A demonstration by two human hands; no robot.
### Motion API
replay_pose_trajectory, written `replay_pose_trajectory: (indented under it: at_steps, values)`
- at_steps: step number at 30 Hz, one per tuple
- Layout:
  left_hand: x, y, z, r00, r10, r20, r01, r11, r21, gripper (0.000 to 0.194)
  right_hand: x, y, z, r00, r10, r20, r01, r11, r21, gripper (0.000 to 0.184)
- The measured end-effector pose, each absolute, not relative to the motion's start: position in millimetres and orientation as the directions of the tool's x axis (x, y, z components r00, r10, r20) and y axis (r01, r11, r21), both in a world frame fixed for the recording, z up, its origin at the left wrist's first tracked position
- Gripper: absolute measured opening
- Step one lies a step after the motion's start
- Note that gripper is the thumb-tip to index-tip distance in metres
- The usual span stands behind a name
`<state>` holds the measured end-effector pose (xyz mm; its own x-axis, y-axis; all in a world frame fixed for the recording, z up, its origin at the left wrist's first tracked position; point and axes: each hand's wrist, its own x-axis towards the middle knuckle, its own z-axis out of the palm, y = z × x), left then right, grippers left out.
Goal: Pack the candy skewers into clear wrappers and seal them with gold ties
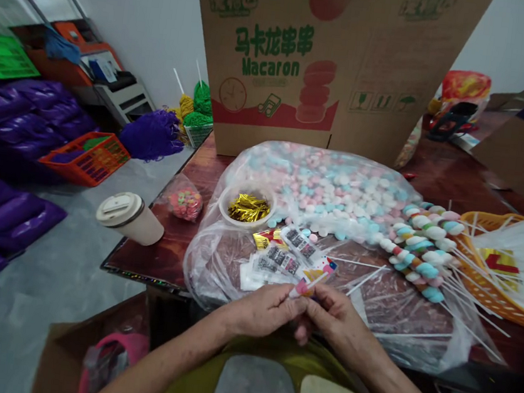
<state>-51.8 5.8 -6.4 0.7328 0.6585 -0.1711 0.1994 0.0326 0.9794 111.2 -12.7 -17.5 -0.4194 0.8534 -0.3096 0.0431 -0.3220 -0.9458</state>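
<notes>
My left hand (265, 310) and my right hand (336, 315) meet at the table's front edge. Between their fingertips is a short white stick with a pink-and-yellow printed wrapper (301, 287); the fingers hide its lower part. Just beyond lie printed white packets (283, 261) and a gold-and-red wrapper (266, 239). A round white bowl (223, 212) holds gold twist ties (247, 208). Behind it spreads a clear bag of pink, white and blue marshmallow-like sweets (333, 189). To the right, several skewers of colourful sweets (426, 247) are stacked with their white sticks pointing toward me.
A cardboard box (273, 97) stands at the back. An orange basket (488, 291) of white sticks sits at the right. A lidded cup (138, 223) and a small candy bag (186, 203) are near the left edge. Below is an open carton (64, 350).
</notes>
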Motion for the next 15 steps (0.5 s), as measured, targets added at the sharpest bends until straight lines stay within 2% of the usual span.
replay_pose_trajectory:
  at_steps: [2,3,4,5,6,7,8,10,11,13,15]
  values:
    - [-55,9,-5,0.78,0.58,-0.233,0.244,0.06,0.968,0.048,115,-11,-16,-0.437,0.856,-0.275,0.173,-0.221,-0.96,0.032]
    - [-56,11,-4,0.763,0.582,-0.282,0.299,0.069,0.952,0.046,118,-9,-14,-0.39,0.898,-0.204,0.294,-0.089,-0.952,0.031]
    - [-58,13,-3,0.728,0.597,-0.337,0.353,0.095,0.931,0.044,120,-7,-12,-0.327,0.942,-0.069,0.441,0.088,-0.893,0.03]
    - [-58,14,-3,0.683,0.615,-0.394,0.393,0.145,0.908,0.042,122,-4,-9,-0.273,0.953,0.128,0.588,0.271,-0.762,0.027]
    - [-59,15,-3,0.634,0.631,-0.447,0.41,0.215,0.886,0.041,123,-1,-6,-0.266,0.904,0.334,0.706,0.418,-0.572,0.023]
    - [-59,16,-4,0.597,0.636,-0.489,0.401,0.291,0.868,0.039,124,2,-1,-0.329,0.811,0.483,0.768,0.527,-0.363,0.019]
    - [-59,17,-5,0.577,0.629,-0.521,0.377,0.361,0.853,0.037,123,4,2,-0.443,0.707,0.551,0.768,0.617,-0.173,0.018]
    - [-60,19,-7,0.572,0.589,-0.57,0.36,0.444,0.82,0.033,120,9,6,-0.713,0.515,0.476,0.619,0.781,0.081,0.029]
    - [-61,20,-7,0.592,0.549,-0.59,0.384,0.452,0.805,0.03,118,10,5,-0.81,0.44,0.388,0.524,0.841,0.139,0.033]
    - [-65,22,-7,0.664,0.434,-0.609,0.445,0.425,0.788,0.029,114,14,-2,-0.901,0.365,0.236,0.407,0.899,0.161,0.031]
    - [-72,24,-2,0.729,0.35,-0.588,0.485,0.342,0.805,0.028,109,16,-12,-0.913,0.386,0.135,0.401,0.91,0.108,0.02]
